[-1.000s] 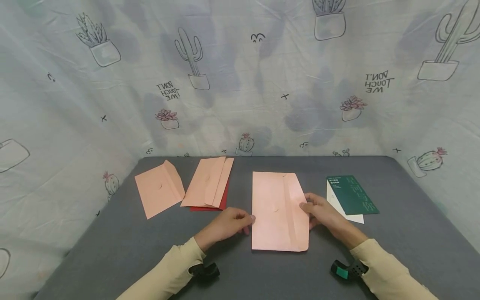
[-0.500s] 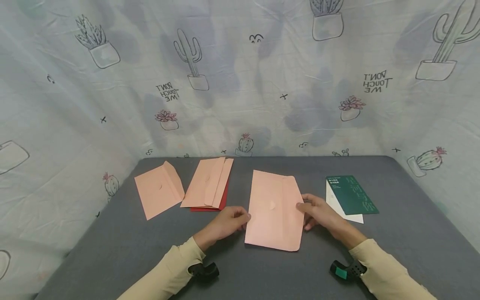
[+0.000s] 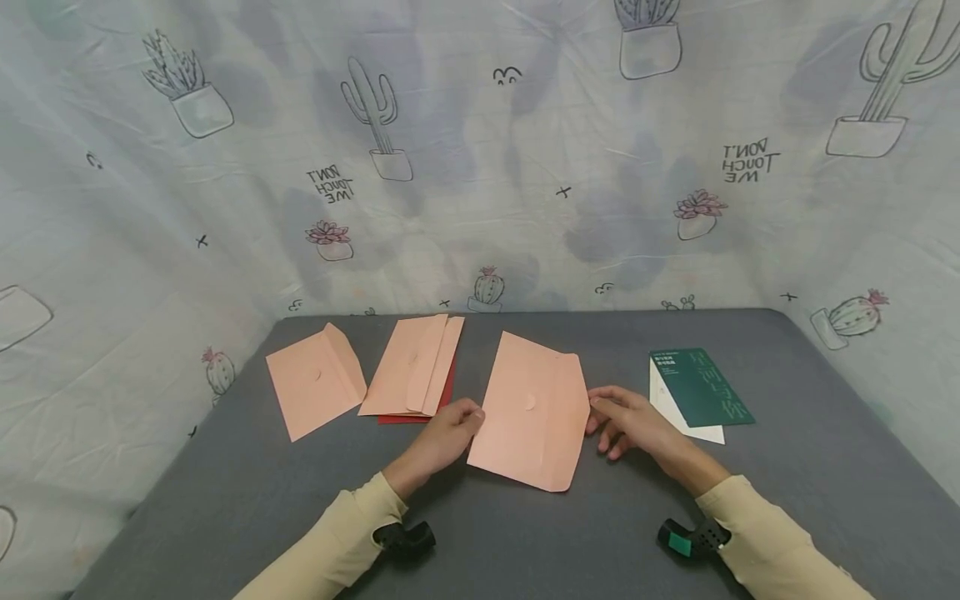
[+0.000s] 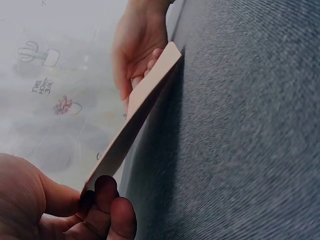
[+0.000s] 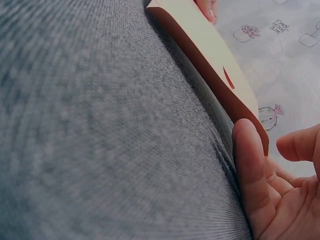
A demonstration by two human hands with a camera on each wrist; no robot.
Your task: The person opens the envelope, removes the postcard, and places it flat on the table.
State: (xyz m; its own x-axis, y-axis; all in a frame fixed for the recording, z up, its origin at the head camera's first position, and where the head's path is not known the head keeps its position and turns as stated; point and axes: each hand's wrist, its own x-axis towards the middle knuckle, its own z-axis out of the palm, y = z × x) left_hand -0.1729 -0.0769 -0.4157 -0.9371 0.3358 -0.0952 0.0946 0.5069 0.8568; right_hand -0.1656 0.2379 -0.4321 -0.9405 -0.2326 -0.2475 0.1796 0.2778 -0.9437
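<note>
A pink envelope [image 3: 528, 412] is held tilted just off the grey table, its flap side toward the right. My left hand [image 3: 446, 437] pinches its left edge between thumb and fingers, as the left wrist view shows with the envelope [image 4: 142, 107] slanting away from the left hand [image 4: 60, 205]. At the opposite edge is my right hand [image 3: 633, 421], thumb apart from the fingers. In the right wrist view the right hand [image 5: 280, 190] has its fingers by the envelope's edge, without a grip. A bit of red shows at the envelope's [image 5: 200, 45] notch.
Further left lie a single pink envelope [image 3: 315, 383] and a pink envelope [image 3: 401, 367] on top of a red piece [image 3: 401, 419]. Right of my right hand, a green card [image 3: 701, 387] overlaps a white card [image 3: 671, 408]. A printed curtain [image 3: 465, 167] hangs behind the grey table [image 3: 600, 542].
The pink envelope has shifted left and turned clockwise. My left hand has moved slightly left and up with it. My right hand has let go of the right edge, its thumb lifting away.
</note>
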